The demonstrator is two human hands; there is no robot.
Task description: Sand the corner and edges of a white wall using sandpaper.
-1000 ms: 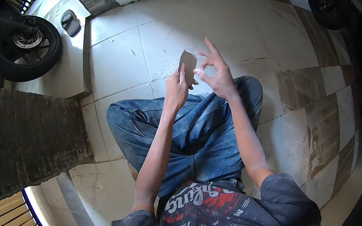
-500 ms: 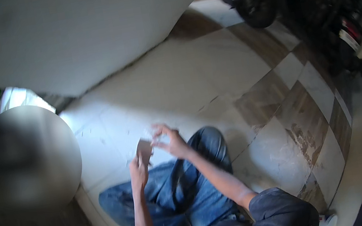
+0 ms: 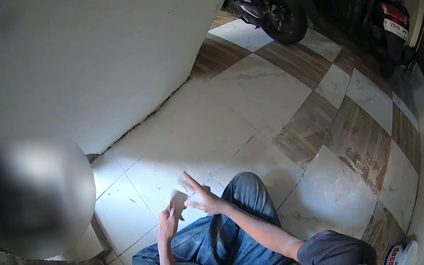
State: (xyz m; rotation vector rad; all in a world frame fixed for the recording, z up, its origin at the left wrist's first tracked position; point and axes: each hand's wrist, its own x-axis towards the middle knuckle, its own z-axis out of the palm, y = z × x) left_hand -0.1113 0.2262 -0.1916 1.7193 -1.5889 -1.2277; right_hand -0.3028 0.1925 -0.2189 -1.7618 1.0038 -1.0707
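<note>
My left hand (image 3: 167, 222) is closed on the lower end of a small flat piece (image 3: 179, 201), brownish-grey and roughly rectangular, held tilted above my crossed legs. What it is made of cannot be told. Beside it, my right hand (image 3: 207, 200) has its fingers apart, the index finger stretched forward and the thumb close to the piece's right edge. A faint, whitish, see-through patch (image 3: 181, 182) shows between the index fingertip and the top of the piece; it is too blurred to name.
I sit cross-legged in jeans (image 3: 203, 246) on a tiled floor (image 3: 176, 121). A pale wall (image 3: 87, 58) rises ahead. One motorbike (image 3: 282, 14) stands far right, with another vehicle's rear (image 3: 394, 23) beyond. A white tub (image 3: 398, 257) sits at lower right. A blurred round patch hides the left.
The view has shifted, bringing the tub and motorbike further in. My right hand's index finger is straighter now, and the left hand still holds the flat piece.
</note>
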